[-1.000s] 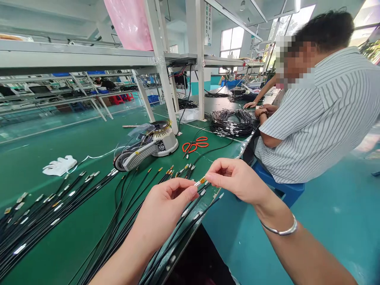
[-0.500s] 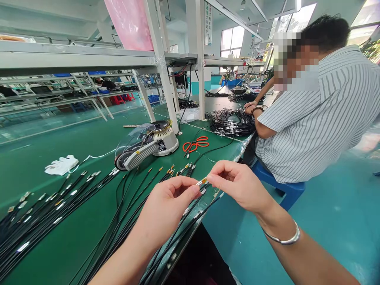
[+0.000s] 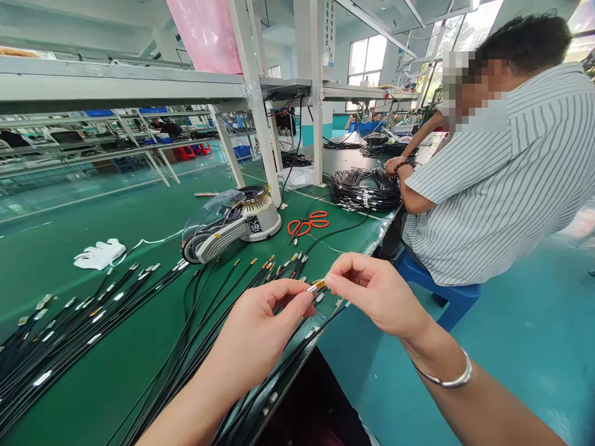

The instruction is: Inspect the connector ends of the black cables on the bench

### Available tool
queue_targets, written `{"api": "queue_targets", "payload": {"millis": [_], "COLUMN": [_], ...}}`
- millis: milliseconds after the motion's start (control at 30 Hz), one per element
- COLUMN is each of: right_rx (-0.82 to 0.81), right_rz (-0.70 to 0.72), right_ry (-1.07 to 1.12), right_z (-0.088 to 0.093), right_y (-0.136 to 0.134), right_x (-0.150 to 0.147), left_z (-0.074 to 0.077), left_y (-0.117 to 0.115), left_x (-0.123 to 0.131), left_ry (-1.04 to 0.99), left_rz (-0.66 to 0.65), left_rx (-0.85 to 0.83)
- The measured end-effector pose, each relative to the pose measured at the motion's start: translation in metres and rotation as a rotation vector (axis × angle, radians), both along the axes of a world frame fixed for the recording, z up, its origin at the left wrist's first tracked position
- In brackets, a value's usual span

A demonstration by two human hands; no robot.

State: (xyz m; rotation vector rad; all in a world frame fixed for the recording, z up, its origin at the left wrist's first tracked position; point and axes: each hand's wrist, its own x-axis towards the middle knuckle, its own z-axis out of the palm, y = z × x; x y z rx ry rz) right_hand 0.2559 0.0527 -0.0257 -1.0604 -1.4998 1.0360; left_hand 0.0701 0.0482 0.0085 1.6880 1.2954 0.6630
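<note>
Over the near edge of the green workbench (image 3: 139, 210), my left hand (image 3: 260, 337) pinches a thin black cable just behind its metal tip. My right hand (image 3: 374, 294) pinches the amber-taped cable tip (image 3: 317, 285) from the other side, so the fingertips of both hands almost meet. A silver bangle (image 3: 446, 379) sits on my right wrist. Several black cables with amber tips (image 3: 223, 310) fan across the bench under my hands. More black cables with silver tips (image 3: 69, 328) lie at the left.
A grey tape dispenser (image 3: 232, 226) stands mid-bench, with red-handled scissors (image 3: 307, 224) to its right and white gloves (image 3: 99, 254) to its left. A person in a striped shirt (image 3: 502, 173) sits on a blue stool (image 3: 441, 291) at the right, by a coiled cable bundle (image 3: 365, 189).
My two hands have stayed pinched on the cable tip and drifted slightly lower and closer together. The seated person's hands have shifted a little over the far bench.
</note>
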Motion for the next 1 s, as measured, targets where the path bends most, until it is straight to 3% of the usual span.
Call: {"api": "queue_targets", "payload": {"millis": [167, 633, 867, 1000], "right_rx": [0.008, 0.000, -0.067, -0.126], "right_rz": [0.035, 0.055, 0.054, 0.146], "right_ry": [-0.043, -0.107, -0.079, -0.090], "right_z": [-0.001, 0.004, 0.001, 0.003], "right_y": [-0.001, 0.001, -0.001, -0.001], "right_x": [0.003, 0.005, 0.005, 0.009], "left_z": [-0.005, 0.001, 0.005, -0.002], "left_y": [0.001, 0.002, 0.003, 0.004], "left_x": [0.003, 0.005, 0.002, 0.000], "left_ry": [-0.035, 0.029, 0.096, 0.154], "left_rz": [0.032, -0.032, -0.123, -0.102], "left_rx": [0.000, 0.022, 0.000, -0.010]}}
